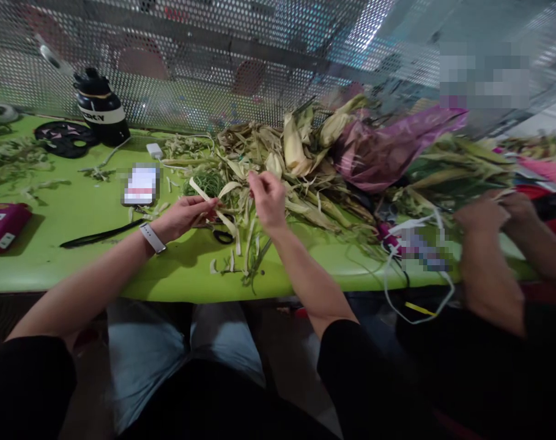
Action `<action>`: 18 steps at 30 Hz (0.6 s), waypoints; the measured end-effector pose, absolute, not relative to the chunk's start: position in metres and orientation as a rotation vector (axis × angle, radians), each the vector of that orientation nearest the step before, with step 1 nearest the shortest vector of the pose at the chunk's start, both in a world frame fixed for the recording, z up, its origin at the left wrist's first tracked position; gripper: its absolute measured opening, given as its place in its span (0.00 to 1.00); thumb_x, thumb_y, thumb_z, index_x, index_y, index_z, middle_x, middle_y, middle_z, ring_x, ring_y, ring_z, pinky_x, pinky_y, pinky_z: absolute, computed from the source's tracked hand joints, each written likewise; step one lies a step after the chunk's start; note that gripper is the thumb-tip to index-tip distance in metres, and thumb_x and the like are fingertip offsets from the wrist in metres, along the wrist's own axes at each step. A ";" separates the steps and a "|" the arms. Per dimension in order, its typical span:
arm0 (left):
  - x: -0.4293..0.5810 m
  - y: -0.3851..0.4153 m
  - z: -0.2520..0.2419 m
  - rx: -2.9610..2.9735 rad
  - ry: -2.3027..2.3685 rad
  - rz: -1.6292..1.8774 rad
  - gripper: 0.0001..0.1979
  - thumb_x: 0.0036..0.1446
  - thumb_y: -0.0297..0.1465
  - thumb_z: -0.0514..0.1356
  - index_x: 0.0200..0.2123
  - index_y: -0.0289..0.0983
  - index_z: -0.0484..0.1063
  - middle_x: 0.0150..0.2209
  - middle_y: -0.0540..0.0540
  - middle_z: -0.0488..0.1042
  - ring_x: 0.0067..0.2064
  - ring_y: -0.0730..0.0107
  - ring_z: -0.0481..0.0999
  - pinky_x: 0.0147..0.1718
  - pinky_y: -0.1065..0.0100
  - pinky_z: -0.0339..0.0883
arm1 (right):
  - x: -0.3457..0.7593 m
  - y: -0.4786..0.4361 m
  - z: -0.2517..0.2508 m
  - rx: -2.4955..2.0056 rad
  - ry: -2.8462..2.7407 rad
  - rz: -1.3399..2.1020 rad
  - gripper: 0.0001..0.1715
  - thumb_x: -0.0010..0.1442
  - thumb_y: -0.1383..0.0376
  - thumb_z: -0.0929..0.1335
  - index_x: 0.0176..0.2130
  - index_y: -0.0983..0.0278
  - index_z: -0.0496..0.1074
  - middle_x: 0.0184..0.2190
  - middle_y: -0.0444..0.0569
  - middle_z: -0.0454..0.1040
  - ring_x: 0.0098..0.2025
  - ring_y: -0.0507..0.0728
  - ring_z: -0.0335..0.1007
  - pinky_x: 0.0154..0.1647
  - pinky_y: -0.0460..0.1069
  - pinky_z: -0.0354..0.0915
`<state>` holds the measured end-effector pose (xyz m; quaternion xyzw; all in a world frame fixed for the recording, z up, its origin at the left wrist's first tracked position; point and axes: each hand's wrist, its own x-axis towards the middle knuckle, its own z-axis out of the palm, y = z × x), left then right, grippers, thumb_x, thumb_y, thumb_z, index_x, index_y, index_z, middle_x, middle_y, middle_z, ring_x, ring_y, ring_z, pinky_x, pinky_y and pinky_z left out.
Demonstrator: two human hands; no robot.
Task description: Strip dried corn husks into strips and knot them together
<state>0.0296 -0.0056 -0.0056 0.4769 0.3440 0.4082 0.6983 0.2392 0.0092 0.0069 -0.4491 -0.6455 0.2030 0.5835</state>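
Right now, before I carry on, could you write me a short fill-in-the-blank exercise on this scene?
The left hand pinches a pale strip over a table coloured ____.
The watch is worn on the ____ wrist.
Of the bottle and the phone, the ____ is farther from the left hand.
Missing words: green; left; bottle.

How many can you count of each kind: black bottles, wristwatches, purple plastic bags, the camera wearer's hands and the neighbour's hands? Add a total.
Black bottle: 1
Wristwatch: 1
Purple plastic bag: 1
Wearer's hands: 2 (left hand, right hand)
Neighbour's hands: 2
Total: 7
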 end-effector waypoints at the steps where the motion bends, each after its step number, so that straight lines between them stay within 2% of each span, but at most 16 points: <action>1: 0.030 -0.006 -0.005 1.017 0.748 0.944 0.15 0.47 0.34 0.72 0.36 0.31 0.78 0.32 0.45 0.77 0.32 0.74 0.75 0.34 0.72 0.68 | 0.240 0.008 0.007 -1.019 -1.454 0.383 0.27 0.63 0.43 0.62 0.27 0.61 0.65 0.22 0.41 0.61 0.26 0.50 0.60 0.30 0.48 0.61; 4: 0.030 -0.005 -0.002 0.951 0.708 0.994 0.13 0.51 0.31 0.69 0.41 0.33 0.78 0.36 0.44 0.78 0.37 0.72 0.78 0.35 0.73 0.68 | 0.240 0.002 0.010 -0.958 -1.463 0.202 0.25 0.66 0.47 0.60 0.28 0.61 0.65 0.24 0.43 0.62 0.28 0.52 0.62 0.35 0.50 0.63; 8: 0.028 -0.003 -0.003 0.932 0.737 0.976 0.13 0.58 0.34 0.64 0.45 0.36 0.77 0.36 0.45 0.79 0.35 0.73 0.77 0.28 0.75 0.65 | 0.237 -0.001 0.012 -0.958 -1.766 0.114 0.24 0.66 0.48 0.62 0.27 0.61 0.66 0.29 0.47 0.67 0.37 0.56 0.65 0.45 0.54 0.63; 10: 0.028 -0.003 -0.005 0.948 0.751 1.005 0.14 0.55 0.36 0.66 0.43 0.35 0.77 0.36 0.46 0.78 0.32 0.76 0.75 0.28 0.75 0.64 | 0.235 0.000 0.012 -1.000 -1.977 0.218 0.24 0.64 0.48 0.64 0.27 0.62 0.67 0.31 0.48 0.69 0.38 0.56 0.65 0.46 0.54 0.62; 15: 0.032 -0.007 -0.005 1.209 0.792 1.081 0.21 0.43 0.36 0.74 0.40 0.33 0.76 0.33 0.47 0.78 0.30 0.78 0.71 0.29 0.74 0.63 | 0.232 -0.001 0.011 -1.024 -2.255 0.738 0.19 0.64 0.52 0.63 0.31 0.64 0.68 0.27 0.46 0.71 0.32 0.54 0.64 0.38 0.50 0.60; 18: 0.033 -0.007 -0.004 1.341 0.796 1.094 0.22 0.45 0.41 0.72 0.38 0.32 0.76 0.34 0.46 0.78 0.33 0.75 0.72 0.34 0.72 0.64 | 0.231 -0.003 0.010 -0.981 -2.264 0.861 0.16 0.65 0.55 0.62 0.32 0.63 0.66 0.28 0.45 0.71 0.31 0.53 0.65 0.37 0.49 0.60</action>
